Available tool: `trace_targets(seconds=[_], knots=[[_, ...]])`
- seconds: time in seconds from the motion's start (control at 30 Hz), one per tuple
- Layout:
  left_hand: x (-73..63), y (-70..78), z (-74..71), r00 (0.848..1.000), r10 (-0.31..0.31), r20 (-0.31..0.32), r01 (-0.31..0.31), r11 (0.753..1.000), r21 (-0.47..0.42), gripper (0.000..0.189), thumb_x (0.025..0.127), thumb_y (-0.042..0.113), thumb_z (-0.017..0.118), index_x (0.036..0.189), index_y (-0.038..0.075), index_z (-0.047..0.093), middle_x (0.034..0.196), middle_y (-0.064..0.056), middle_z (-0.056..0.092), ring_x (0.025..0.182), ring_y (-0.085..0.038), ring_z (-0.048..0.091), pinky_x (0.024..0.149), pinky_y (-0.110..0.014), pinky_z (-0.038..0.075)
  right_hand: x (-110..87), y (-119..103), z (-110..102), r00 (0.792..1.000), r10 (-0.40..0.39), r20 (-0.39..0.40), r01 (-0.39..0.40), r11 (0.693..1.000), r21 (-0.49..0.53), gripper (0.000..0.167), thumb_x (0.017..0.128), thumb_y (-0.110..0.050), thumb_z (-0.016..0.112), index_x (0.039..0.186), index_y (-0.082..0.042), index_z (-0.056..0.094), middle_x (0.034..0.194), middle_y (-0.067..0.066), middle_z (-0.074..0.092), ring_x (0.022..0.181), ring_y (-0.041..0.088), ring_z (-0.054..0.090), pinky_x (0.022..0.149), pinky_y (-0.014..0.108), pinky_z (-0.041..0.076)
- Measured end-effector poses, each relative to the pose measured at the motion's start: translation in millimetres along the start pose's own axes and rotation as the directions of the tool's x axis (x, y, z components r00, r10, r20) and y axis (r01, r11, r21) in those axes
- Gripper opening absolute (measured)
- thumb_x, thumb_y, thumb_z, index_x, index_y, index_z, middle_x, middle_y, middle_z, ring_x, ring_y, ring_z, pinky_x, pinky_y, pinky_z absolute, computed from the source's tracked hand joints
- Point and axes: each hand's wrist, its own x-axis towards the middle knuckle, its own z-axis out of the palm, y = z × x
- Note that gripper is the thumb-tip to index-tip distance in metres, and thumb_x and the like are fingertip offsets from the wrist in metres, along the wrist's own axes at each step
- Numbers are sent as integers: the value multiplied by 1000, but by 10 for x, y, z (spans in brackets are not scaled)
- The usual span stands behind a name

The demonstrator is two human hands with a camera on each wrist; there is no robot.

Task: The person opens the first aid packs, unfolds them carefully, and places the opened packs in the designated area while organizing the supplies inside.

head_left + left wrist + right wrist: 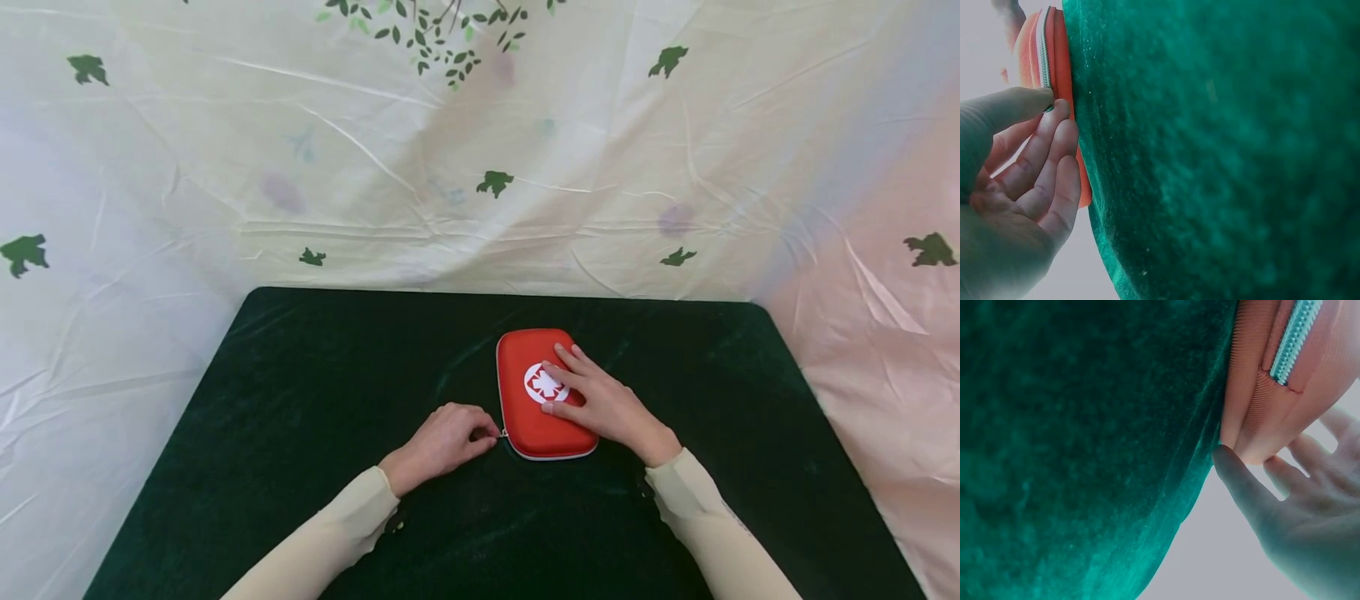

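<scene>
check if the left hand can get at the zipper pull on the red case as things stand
Yes, it looks so: the left hand pinches the zipper pull at the left of the red case, and the right hand rests on its top, away from the pull.

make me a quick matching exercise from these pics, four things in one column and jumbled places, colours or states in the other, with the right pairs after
Column one
1. zip case
2. left hand
3. table cover
4. right hand

Column two
a. dark green, lying beneath everything else
b. resting on the case with fingers apart
c. red, with a round emblem on its top
d. pinching the zip pull at the case's near left corner

Right pairs: 1-c, 2-d, 3-a, 4-b
</scene>
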Motion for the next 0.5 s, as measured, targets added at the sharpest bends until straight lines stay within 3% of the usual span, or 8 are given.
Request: trace_targets(seconds=[0.07, 0.13, 0.23, 0.5], knots=[[-9, -8, 7, 1000, 19, -2, -19, 1000, 5, 12, 98, 24, 72, 109, 21, 75, 98, 14, 70, 81, 4, 61, 74, -22, 54, -2, -4, 2, 1000, 1, 0, -1, 1000, 2, 79, 92, -57, 69, 160, -27, 41, 173, 3, 19, 158, 35, 13, 105, 66, 44], [-28, 164, -91, 1000, 5, 23, -5, 1000, 12, 12, 98, 21, 72, 109, 17, 75, 98, 11, 71, 81, 3, 61, 75, -23, 54, -5, -7, 0, 1000, 2, -1, -2, 1000, 4, 79, 92, -56, 70, 160, -27, 41, 173, 3, 19, 158, 35, 13, 105, 66, 44], [-43, 277, -150, 999, -5, 39, 4, 1000, 14, 12, 98, 18, 72, 110, 15, 75, 98, 9, 72, 80, 3, 61, 76, -22, 54, -6, -10, 1, 1000, 2, -1, -2, 1000, 3, 79, 92, -57, 69, 160, -27, 41, 173, 3, 19, 158, 35, 13, 105, 66, 43], [-29, 86, -8, 996, 81, 44, -80, 997, -19, 13, 99, 24, 71, 110, 19, 75, 101, 10, 73, 84, 3, 64, 76, -22, 56, -2, -7, 2, 1000, 8, 0, -8, 1000, 10, 80, 92, -58, 69, 160, -27, 41, 173, 3, 19, 158, 35, 13, 105, 65, 44]])
